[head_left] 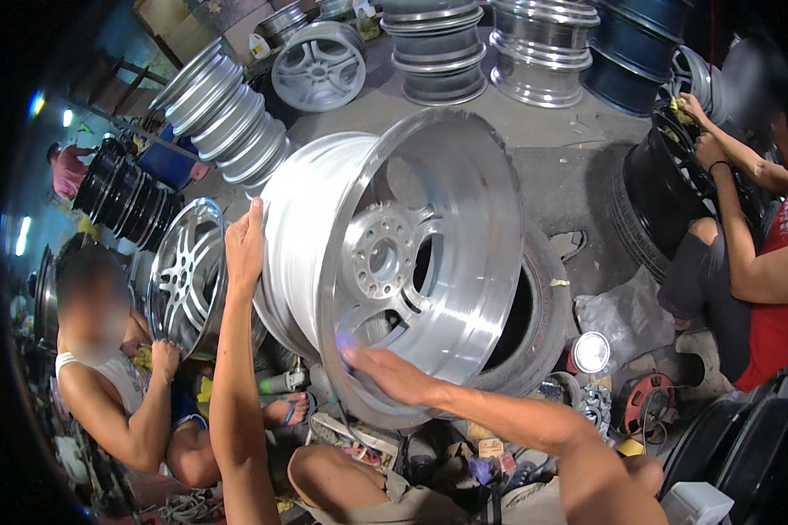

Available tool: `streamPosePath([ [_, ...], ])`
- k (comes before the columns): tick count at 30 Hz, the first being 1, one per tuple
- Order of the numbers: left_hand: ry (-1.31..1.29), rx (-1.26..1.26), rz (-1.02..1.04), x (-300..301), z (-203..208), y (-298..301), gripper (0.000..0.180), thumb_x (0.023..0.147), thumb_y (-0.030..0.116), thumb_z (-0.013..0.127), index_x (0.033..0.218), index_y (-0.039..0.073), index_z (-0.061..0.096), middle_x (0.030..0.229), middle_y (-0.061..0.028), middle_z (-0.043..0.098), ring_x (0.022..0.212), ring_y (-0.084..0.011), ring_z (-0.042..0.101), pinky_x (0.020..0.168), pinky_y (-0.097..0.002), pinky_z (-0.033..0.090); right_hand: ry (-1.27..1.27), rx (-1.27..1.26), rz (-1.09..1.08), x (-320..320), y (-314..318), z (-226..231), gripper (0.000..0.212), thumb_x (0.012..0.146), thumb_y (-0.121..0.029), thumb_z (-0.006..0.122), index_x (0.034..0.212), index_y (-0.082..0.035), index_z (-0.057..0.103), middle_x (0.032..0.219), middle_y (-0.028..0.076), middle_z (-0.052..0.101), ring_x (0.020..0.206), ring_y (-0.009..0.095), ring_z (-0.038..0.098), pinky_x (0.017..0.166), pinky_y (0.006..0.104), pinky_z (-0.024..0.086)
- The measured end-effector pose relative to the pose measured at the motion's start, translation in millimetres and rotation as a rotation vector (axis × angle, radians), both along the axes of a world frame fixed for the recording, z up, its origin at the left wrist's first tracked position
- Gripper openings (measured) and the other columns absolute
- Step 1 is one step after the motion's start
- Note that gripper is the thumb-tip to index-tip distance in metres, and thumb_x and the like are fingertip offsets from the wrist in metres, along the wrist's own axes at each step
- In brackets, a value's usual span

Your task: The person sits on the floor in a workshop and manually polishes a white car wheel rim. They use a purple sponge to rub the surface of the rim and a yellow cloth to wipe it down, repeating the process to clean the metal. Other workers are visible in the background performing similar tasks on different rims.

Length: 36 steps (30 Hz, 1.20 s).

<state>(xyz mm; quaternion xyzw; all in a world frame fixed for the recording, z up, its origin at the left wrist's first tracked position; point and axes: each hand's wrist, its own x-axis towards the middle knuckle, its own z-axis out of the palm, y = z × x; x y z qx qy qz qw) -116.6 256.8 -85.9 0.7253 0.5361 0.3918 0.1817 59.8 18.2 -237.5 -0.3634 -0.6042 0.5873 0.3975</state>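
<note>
Centrally, a silver, cylindrical metal wheel rim (466, 271) tilts between the left hand (244, 242), grip unclear, and the open right hand (392, 374) at its lower lip.

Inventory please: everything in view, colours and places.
Large wheel: one, silver, centre
Tires: two-plus, dark, behind large wheel and right
Other wheels: several, silver and dark, back and sides
Power tool: one, green-grey, lower left
Can: one, red, pale top, right
Plastic sheet: one, grey, right
Reel: one, red, lower right
Other people: three, varied clothes, both sides
Clutter: uncounted, mixed, lower centre
Left hand: one, bare, at large wheel's left
Right hand: one, bare, fingers at its lip
</note>
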Motion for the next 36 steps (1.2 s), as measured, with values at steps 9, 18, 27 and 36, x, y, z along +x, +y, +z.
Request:
streamPosePath([
  [9,0.058,0.026,0.004,-2.8,1.0,2.7,0.067,0.108,0.052,0.048,0.071,-0.004,0.046,0.062,-0.0046,0.036,0.065,-0.0136,0.036,0.058,-0.0379,0.033,-2.416,1.331,0.185,248.1,165.6,97.1,0.057,0.107,-0.030,0.037,0.160,-0.008,0.036,0.169,0.002,0.033,0.158,0.020,0.023,0.131,0.0440,0.009],
  [18,0.000,0.058,-0.073,21.8,-4.3,15.5,0.068,0.108,0.051,0.049,0.075,-0.008,0.051,0.061,-0.0101,0.039,0.065,-0.0152,0.037,0.060,-0.0397,0.036,-1.248,0.734,-0.416,181.3,-72.4,-112.9,0.038,0.098,-0.022,0.059,0.134,-0.011,0.061,0.138,0.020,0.057,0.138,0.038,0.048,0.120,0.0489,0.037],
  [27,0.129,0.083,-0.009,-1.1,-1.0,13.7,0.072,0.107,0.055,0.046,0.077,-0.010,0.048,0.062,-0.0126,0.038,0.066,-0.0180,0.039,0.062,-0.0448,0.036,0.082,0.696,-0.588,-17.9,-55.1,136.1,0.053,0.109,-0.022,0.047,0.158,-0.004,0.040,0.171,0.015,0.025,0.157,0.039,0.024,0.124,0.0460,0.030],
  [36,0.086,0.016,-0.038,18.5,8.5,-1.9,0.067,0.108,0.052,0.048,0.075,-0.005,0.048,0.066,-0.0050,0.042,0.069,-0.0151,0.037,0.063,-0.0383,0.035,-0.291,0.927,-1.421,185.8,152.1,120.7,0.041,0.106,-0.019,0.052,0.141,0.002,0.057,0.152,0.022,0.051,0.146,0.040,0.042,0.123,0.0488,0.030],
])
